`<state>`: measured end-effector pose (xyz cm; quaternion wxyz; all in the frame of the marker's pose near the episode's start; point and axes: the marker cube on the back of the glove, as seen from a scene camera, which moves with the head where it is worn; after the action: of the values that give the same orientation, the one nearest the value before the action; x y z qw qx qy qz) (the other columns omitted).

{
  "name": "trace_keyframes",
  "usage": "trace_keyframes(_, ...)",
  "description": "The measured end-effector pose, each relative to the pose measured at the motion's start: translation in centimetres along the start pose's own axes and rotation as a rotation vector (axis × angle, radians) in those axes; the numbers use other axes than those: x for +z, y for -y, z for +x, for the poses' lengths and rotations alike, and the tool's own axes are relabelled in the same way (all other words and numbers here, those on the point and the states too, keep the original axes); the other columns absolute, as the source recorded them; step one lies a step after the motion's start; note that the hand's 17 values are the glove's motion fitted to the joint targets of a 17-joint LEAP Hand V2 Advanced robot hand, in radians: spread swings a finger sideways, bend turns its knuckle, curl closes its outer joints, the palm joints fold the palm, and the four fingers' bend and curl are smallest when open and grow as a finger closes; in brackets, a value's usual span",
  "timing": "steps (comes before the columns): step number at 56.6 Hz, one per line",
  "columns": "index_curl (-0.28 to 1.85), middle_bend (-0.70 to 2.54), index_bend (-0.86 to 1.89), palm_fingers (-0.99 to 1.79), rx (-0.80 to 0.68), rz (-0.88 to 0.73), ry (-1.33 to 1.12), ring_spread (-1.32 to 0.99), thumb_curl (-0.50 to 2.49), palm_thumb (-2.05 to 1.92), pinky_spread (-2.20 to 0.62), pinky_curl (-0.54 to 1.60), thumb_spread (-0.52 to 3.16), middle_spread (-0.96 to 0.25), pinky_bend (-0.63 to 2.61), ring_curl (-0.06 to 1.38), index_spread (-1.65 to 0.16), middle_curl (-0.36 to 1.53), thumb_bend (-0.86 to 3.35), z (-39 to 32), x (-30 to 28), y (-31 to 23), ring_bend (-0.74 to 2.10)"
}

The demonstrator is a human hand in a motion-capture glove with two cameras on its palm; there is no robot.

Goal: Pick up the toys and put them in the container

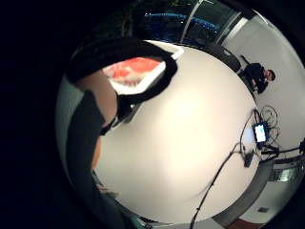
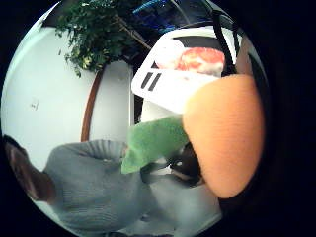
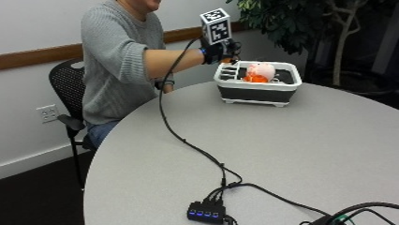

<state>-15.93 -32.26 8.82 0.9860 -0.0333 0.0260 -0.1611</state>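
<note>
My gloved right hand (image 3: 218,49) is raised in the air just left of the white and black container (image 3: 274,92), which stands at the table's far side. Its fingers curl round an orange toy (image 2: 224,133) with a green leafy top (image 2: 153,140); this toy fills much of the thumb side palm view, with the container (image 2: 163,86) beyond it. Inside the container lie a pink toy (image 3: 262,70) and a red-orange toy (image 3: 250,78). The little finger side palm view shows the red-orange toy (image 1: 136,70) through the hand's strap.
The round grey table (image 3: 299,150) carries a black cable (image 3: 187,140) running to a small hub (image 3: 205,211) near its front edge. A potted plant (image 3: 299,23) stands behind the container. The person sits on a black chair (image 3: 65,89) at the table's left.
</note>
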Motion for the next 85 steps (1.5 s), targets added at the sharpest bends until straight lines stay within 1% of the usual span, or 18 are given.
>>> trace_keyframes(3, 0.84, 0.84, 0.45, 0.72, -0.008, -0.003, 0.099, -0.56, 0.65, 0.45, -0.38, 0.47, 1.06, -0.37, 0.85, 0.72, -0.41, 0.83, 0.05, -1.0, -0.3, 3.6, 1.01)
trace_keyframes(11, 0.92, 0.85, 0.41, 0.64, 0.081, 0.008, 0.075, -0.55, 0.66, 0.41, -0.37, 0.48, 1.07, -0.37, 0.87, 0.74, -0.41, 0.88, 0.00, -1.6, 0.4, 12.8, 1.05)
trace_keyframes(19, 0.96, 0.86, 0.36, 0.53, 0.195, -0.005, 0.048, -0.55, 0.64, 0.31, -0.34, 0.48, 1.14, -0.36, 0.86, 0.75, -0.41, 0.91, -0.03, -1.9, 2.3, 19.0, 1.04)
trace_keyframes(26, 0.95, 0.85, 0.34, 0.41, 0.269, -0.027, 0.040, -0.56, 0.54, 0.14, -0.30, 0.46, 1.27, -0.35, 0.85, 0.73, -0.41, 0.91, -0.05, -1.5, 4.7, 20.5, 0.96)
trace_keyframes(28, 0.95, 0.83, 0.33, 0.37, 0.291, -0.067, -0.005, -0.56, 0.51, 0.10, -0.27, 0.47, 1.29, -0.34, 0.86, 0.73, -0.41, 0.91, -0.04, -1.3, 6.1, 20.5, 0.94)
trace_keyframes(32, 0.93, 0.80, 0.33, 0.16, 0.365, -0.206, -0.184, -0.51, 0.47, 0.05, -0.17, 0.47, 1.30, -0.33, 0.87, 0.68, -0.41, 0.89, -0.04, 0.3, 8.9, 19.4, 0.77)
trace_keyframes(34, 0.91, 0.74, 0.31, -0.06, 0.354, -0.243, -0.119, -0.46, 0.46, 0.02, -0.12, 0.47, 1.28, -0.32, 0.85, 0.66, -0.41, 0.86, -0.05, 0.2, 9.9, 18.9, 0.65)
trace_keyframes(36, 0.89, 0.67, 0.29, -0.15, 0.321, -0.256, -0.044, -0.41, 0.44, 0.00, -0.08, 0.47, 1.27, -0.30, 0.86, 0.64, -0.41, 0.82, -0.04, -0.1, 10.6, 18.5, 0.57)
trace_keyframes(37, 0.86, 0.58, 0.26, -0.26, 0.309, -0.259, -0.028, -0.38, 0.44, -0.01, -0.06, 0.46, 1.26, -0.29, 0.86, 0.62, -0.41, 0.79, -0.04, -0.1, 10.8, 18.2, 0.50)
trace_keyframes(42, 0.78, 0.32, 0.17, -0.28, 0.300, -0.243, 0.027, -0.28, 0.41, -0.04, 0.00, 0.43, 1.24, -0.25, 0.87, 0.53, -0.40, 0.68, -0.04, -0.1, 10.4, 16.9, 0.31)
trace_keyframes(46, 0.72, 0.19, 0.15, -0.24, 0.265, -0.220, 0.021, -0.22, 0.39, -0.04, 0.03, 0.42, 1.23, -0.23, 0.84, 0.50, -0.39, 0.62, -0.04, -0.5, 9.2, 15.4, 0.24)
trace_keyframes(51, 0.67, 0.14, 0.14, -0.19, 0.234, -0.187, 0.043, -0.18, 0.37, -0.03, 0.05, 0.40, 1.22, -0.21, 0.79, 0.46, -0.38, 0.56, -0.04, -0.4, 6.5, 12.6, 0.18)
trace_keyframes(60, 0.61, 0.15, 0.16, -0.15, 0.269, -0.074, 0.105, -0.12, 0.34, -0.04, 0.07, 0.37, 1.24, -0.19, 0.70, 0.42, -0.37, 0.49, -0.04, 2.1, -1.5, 1.9, 0.15)
trace_keyframes(68, 0.57, 0.16, 0.18, -0.12, 0.275, -0.026, 0.089, -0.09, 0.32, -0.05, 0.08, 0.35, 1.24, -0.17, 0.66, 0.38, -0.38, 0.46, -0.04, 4.5, -6.3, -9.0, 0.14)
trace_keyframes(73, 0.56, 0.17, 0.20, -0.09, 0.295, 0.007, 0.066, -0.08, 0.31, -0.04, 0.08, 0.34, 1.25, -0.17, 0.63, 0.36, -0.38, 0.44, -0.04, 4.7, -7.3, -15.3, 0.14)
trace_keyframes(76, 0.56, 0.18, 0.20, -0.08, 0.343, 0.028, 0.036, -0.07, 0.30, -0.04, 0.08, 0.34, 1.25, -0.17, 0.62, 0.34, -0.38, 0.44, -0.04, 4.3, -7.3, -18.2, 0.14)
trace_keyframes(79, 0.55, 0.17, 0.21, -0.07, 0.385, 0.039, 0.019, -0.07, 0.30, -0.04, 0.08, 0.33, 1.26, -0.17, 0.61, 0.33, -0.38, 0.43, -0.04, 4.3, -7.3, -20.3, 0.14)
trace_keyframes(85, 0.55, 0.17, 0.21, -0.07, 0.389, 0.055, -0.004, -0.07, 0.29, -0.04, 0.08, 0.33, 1.26, -0.16, 0.60, 0.30, -0.39, 0.41, -0.03, 4.3, -7.5, -23.0, 0.14)
